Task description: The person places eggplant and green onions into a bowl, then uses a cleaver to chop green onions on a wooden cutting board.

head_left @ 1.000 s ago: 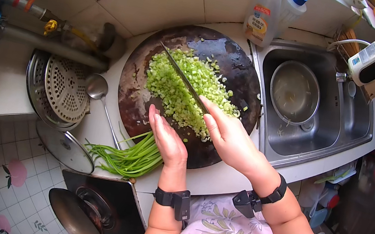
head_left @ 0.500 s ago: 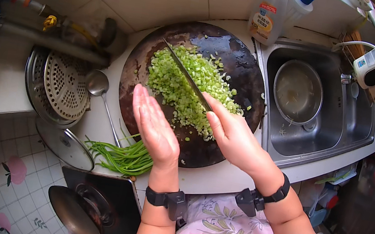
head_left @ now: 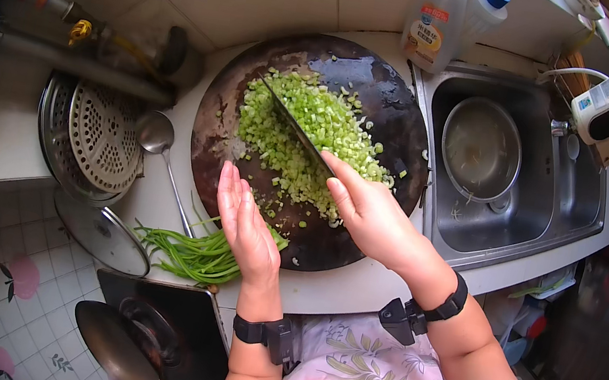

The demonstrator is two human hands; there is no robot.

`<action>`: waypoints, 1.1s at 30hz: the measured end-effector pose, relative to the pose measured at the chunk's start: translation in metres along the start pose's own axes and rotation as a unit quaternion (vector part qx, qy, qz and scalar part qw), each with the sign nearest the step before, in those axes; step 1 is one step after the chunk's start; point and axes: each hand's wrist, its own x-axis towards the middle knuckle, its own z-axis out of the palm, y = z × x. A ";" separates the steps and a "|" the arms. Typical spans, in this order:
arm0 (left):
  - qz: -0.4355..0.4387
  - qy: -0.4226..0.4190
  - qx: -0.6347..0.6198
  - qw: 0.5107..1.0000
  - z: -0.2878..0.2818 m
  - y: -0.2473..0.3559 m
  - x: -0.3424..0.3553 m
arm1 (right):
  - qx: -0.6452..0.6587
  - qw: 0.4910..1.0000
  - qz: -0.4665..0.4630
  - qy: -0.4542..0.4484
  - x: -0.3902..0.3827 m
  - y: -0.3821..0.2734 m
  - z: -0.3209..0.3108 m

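You're mid-chop: right hand (head_left: 369, 213) grips the knife (head_left: 295, 128) over the green bits (head_left: 306, 130) on the round board (head_left: 383, 106). Left hand (head_left: 247, 221) is flat & open, empty, at the board's 7 o'clock. Next, prob. scoop bits together, careful w/ the blade.

A long dark knife (head_left: 295, 128) lay angled across a heap of finely chopped green vegetable (head_left: 301, 137) on a round dark chopping board (head_left: 385, 95), uncut green stalks (head_left: 193, 252) beside its near edge.
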 end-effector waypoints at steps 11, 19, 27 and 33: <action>-0.056 0.059 -0.047 0.996 0.020 -0.012 -0.017 | 0.042 0.999 0.021 0.013 0.003 0.006 0.001; -0.102 0.006 -0.122 0.987 0.043 -0.020 -0.008 | 0.036 0.997 -0.035 0.063 0.004 0.015 0.006; -0.006 -0.021 -0.117 0.993 0.023 0.008 0.001 | 0.050 0.998 0.026 0.023 -0.004 0.004 0.000; -0.048 0.027 -0.081 0.995 0.015 0.000 -0.011 | 0.017 0.999 -0.014 0.023 -0.004 0.006 0.009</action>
